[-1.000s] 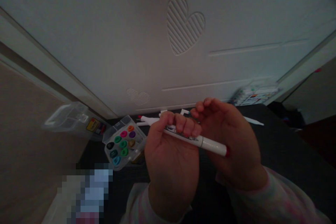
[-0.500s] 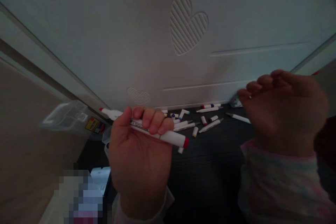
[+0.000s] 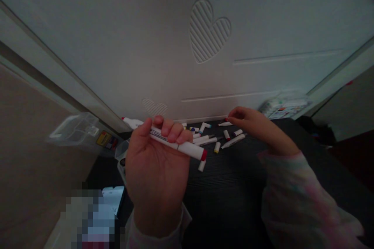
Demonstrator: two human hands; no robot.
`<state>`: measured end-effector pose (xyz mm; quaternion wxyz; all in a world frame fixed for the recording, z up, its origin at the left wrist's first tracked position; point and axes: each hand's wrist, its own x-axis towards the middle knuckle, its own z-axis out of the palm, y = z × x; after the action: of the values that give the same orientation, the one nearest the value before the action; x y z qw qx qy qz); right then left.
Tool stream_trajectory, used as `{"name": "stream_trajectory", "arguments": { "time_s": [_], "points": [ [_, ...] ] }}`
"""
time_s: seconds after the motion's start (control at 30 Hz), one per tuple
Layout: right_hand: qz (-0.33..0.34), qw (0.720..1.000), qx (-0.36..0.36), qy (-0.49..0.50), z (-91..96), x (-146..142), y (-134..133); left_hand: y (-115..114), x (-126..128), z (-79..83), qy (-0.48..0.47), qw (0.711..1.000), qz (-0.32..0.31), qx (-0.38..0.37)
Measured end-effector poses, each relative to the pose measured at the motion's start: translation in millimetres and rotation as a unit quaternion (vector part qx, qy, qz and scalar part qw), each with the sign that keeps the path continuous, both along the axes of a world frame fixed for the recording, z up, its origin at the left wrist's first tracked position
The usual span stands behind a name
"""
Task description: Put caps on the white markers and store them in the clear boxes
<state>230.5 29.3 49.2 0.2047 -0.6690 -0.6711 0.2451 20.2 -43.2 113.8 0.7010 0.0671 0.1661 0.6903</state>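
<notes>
Marker (image 3: pixel 188 150), white and straight-barrelled, is held across the palm of the left hand (image 3: pixel 157 167), with the fingers curled over it and the thumb pressed alongside. It is slanted from a tapered, red-tipped end at 10 o'clock to a red-banded end at 4 o'clock; part of the barrel is hidden by the hand. Light weight and a stiff plastic shell are to be expected, and the smooth surface may be a little slippery. The barrel's middle, marked with small dark print, is judged the safest place to be gripped, since the tapered tip could be smudged or bent.

At 2 o'clock from that hand, the right hand (image 3: pixel 253 120) is poised palm down, its fingertips gathered narrowly beside a white pen (image 3: pixel 224 124); whether anything is pinched cannot be told.

At 3 o'clock from the held barrel, loose markers (image 3: pixel 203 138), slim and hard-looking, are scattered with short cylindrical loose caps (image 3: pixel 217 147). All are borne by a dark worktop (image 3: pixel 228 198), faintly lined like wood grain.

At 9 o'clock, a clear plastic box (image 3: pixel 73 128) is seen, thin-walled and glossy, and a translucent holder (image 3: pixel 121 149) is partly covered by the left hand. Another clear case (image 3: pixel 286 105) is set between 2 and 3 o'clock. At 12 o'clock, a smooth white panel (image 3: pixel 131 46) is decorated with a ribbed heart (image 3: pixel 209 33) and shallow straight grooves.
</notes>
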Motion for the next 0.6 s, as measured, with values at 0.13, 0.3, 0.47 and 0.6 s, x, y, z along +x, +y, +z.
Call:
{"name": "stream_trajectory", "arguments": {
  "time_s": [0.13,0.3,0.47,0.6],
  "points": [
    [0.015,0.993,-0.065,-0.098,-22.7,1,11,1,1,-0.8,-0.018,1.0,-0.014,-0.017],
    [0.027,0.976,-0.126,-0.173,-43.0,2,21,-1,3,1.4,-0.035,0.998,-0.032,-0.032],
    [0.036,0.961,-0.166,-0.219,-51.7,2,25,-2,5,2.1,-0.069,0.995,-0.054,-0.053],
    [0.041,0.956,-0.179,-0.228,-56.4,2,27,-2,6,2.0,-0.093,0.991,-0.068,-0.062]
  ]
}}
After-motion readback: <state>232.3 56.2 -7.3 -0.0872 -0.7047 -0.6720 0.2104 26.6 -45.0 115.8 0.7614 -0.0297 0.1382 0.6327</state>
